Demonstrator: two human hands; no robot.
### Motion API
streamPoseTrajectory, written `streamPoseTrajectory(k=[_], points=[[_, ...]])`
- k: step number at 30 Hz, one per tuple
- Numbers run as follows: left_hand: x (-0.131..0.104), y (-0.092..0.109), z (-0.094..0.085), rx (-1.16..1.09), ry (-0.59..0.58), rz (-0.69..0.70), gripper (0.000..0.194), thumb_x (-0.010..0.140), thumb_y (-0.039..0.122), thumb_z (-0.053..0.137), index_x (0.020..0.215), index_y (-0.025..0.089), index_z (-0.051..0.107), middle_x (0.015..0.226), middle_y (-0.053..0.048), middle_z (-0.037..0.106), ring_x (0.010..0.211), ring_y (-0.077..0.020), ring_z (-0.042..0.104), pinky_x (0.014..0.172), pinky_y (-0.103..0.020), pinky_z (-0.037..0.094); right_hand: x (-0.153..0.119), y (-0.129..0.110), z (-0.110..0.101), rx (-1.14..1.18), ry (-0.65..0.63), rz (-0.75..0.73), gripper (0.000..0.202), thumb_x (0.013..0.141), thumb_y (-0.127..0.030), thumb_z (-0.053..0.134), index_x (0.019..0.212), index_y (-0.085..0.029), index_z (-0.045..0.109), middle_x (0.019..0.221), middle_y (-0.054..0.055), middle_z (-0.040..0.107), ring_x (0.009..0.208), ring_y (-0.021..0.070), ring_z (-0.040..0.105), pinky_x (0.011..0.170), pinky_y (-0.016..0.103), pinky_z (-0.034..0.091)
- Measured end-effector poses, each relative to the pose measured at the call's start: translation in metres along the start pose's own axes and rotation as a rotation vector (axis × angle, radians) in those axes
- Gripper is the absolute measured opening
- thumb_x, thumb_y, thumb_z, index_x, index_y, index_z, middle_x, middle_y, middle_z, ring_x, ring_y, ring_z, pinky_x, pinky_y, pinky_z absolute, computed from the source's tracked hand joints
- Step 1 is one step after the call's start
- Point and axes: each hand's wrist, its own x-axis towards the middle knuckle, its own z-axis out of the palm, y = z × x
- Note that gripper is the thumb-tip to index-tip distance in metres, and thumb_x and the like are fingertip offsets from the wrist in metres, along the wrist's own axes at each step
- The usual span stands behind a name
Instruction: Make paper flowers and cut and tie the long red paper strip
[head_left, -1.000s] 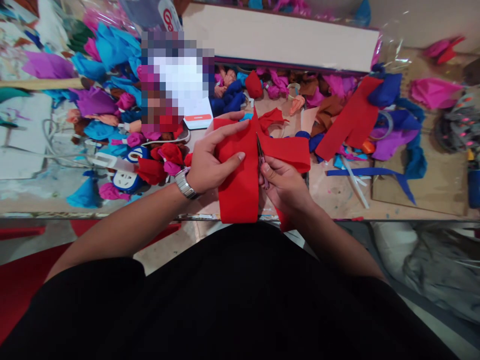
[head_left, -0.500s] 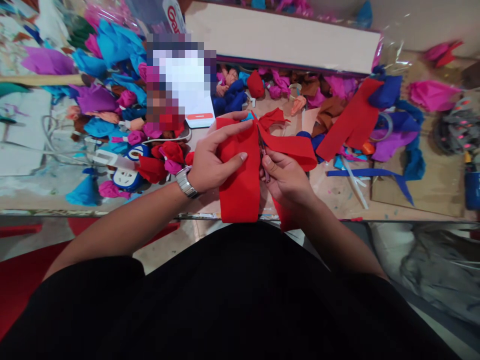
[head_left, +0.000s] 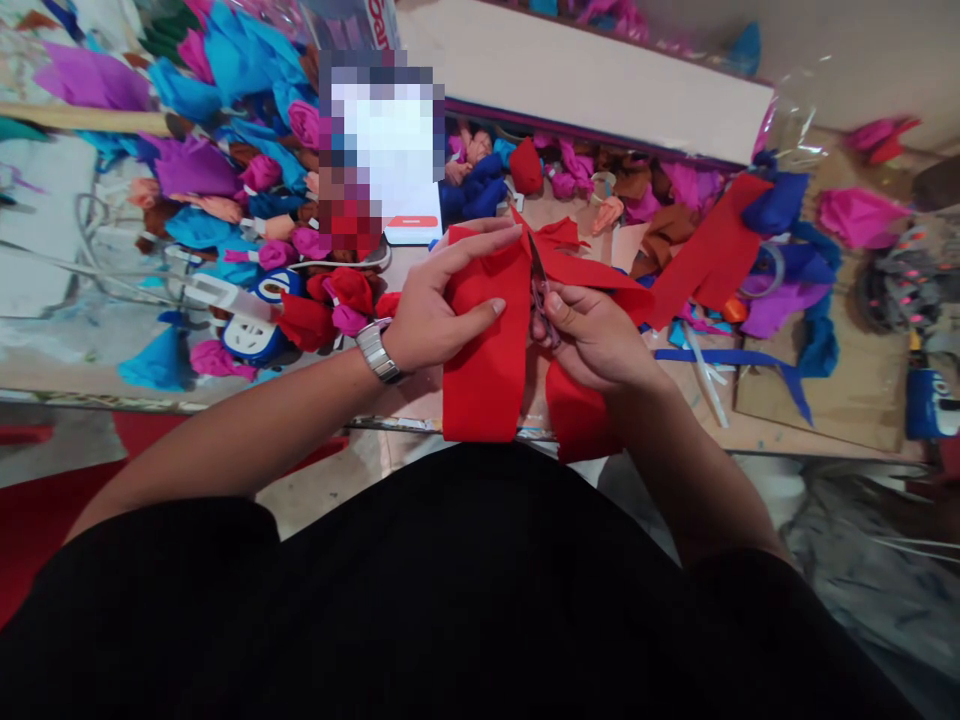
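- While the left hand (head_left: 439,310) steadies the folded red sheet (head_left: 486,385) in the head view, the right hand (head_left: 600,335) works scissors (head_left: 543,300) along its right edge.
- Left hand: gripping the sheet, thumb on its face, index finger across the upper edge; other fingers mostly hidden. Watch (head_left: 379,350) on that wrist.
- Right hand: closed round the scissor handles, blades pointing up and slightly left, tip just beside the left index fingertip. Can't tell if the blades are biting material.
- Sheet position: in front of the torso, lower end at the near edge of the table (head_left: 405,400).
- Just changed: the right hand has shifted away from the sheet, the scissors lean more, and the red flap (head_left: 581,270) beyond them has swung further right, its end now by the loose red strip (head_left: 709,255).
- Reading of that: the material seems to be parting more, with the gap by the blades wider. Whether it's cut right through, can't say.
- Another red piece (head_left: 581,410) hangs under the right hand; its link to the flap is hidden.
- Around: power strip (head_left: 255,335) and partly pixelated phone (head_left: 412,233) on the left, blue strip (head_left: 731,362) on the right.
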Motion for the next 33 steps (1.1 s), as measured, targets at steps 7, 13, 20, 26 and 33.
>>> streamPoseTrajectory(k=[7,13,20,26,33], points=[[-0.001,-0.004,0.0,0.001,0.001,-0.001,0.072,0.096,0.078,0.065,0.145,0.026,0.06,0.158,-0.001,0.061,0.152,-0.0337,0.052,0.131,-0.06,0.043,0.001,-0.001,0.0,0.011,0.011,-0.002,0.054,0.064,-0.054,0.104,0.097,-0.021,0.077,0.069,-0.005,0.063,0.064,0.0099,0.053,0.056,0.022,0.043],[0.0,0.004,0.001,0.067,-0.025,-0.021,0.079,0.098,0.085,0.053,0.144,0.022,0.06,0.156,-0.002,0.063,0.155,-0.0297,0.05,0.133,-0.053,0.046,0.0,-0.003,0.002,-0.006,0.0,-0.018,0.053,0.066,-0.055,0.103,0.095,-0.02,0.076,0.069,-0.004,0.062,0.064,0.01,0.053,0.055,0.023,0.041],[0.0,-0.001,0.001,0.043,-0.028,0.031,0.072,0.1,0.078,0.057,0.154,0.031,0.053,0.157,-0.003,0.061,0.161,-0.0325,0.041,0.132,-0.063,0.043,-0.002,-0.001,0.004,-0.019,0.015,-0.035,0.055,0.067,-0.057,0.101,0.098,-0.02,0.076,0.069,-0.004,0.063,0.062,0.0103,0.053,0.055,0.024,0.039],[0.003,0.0,0.003,-0.03,0.04,0.026,0.081,0.095,0.072,0.069,0.161,0.035,0.041,0.158,-0.011,0.06,0.147,-0.0353,0.06,0.125,-0.059,0.051,-0.003,-0.003,0.004,-0.009,0.006,-0.019,0.053,0.067,-0.058,0.101,0.095,-0.021,0.076,0.069,-0.003,0.063,0.06,0.0107,0.051,0.052,0.025,0.037],[0.01,-0.007,-0.002,-0.003,0.066,0.011,0.059,0.1,0.068,0.065,0.149,0.035,0.058,0.151,-0.005,0.067,0.142,-0.0311,0.064,0.125,-0.057,0.053,-0.004,0.001,0.005,-0.006,-0.048,-0.02,0.05,0.067,-0.054,0.102,0.093,-0.019,0.077,0.072,-0.002,0.063,0.061,0.0094,0.052,0.051,0.023,0.035]])
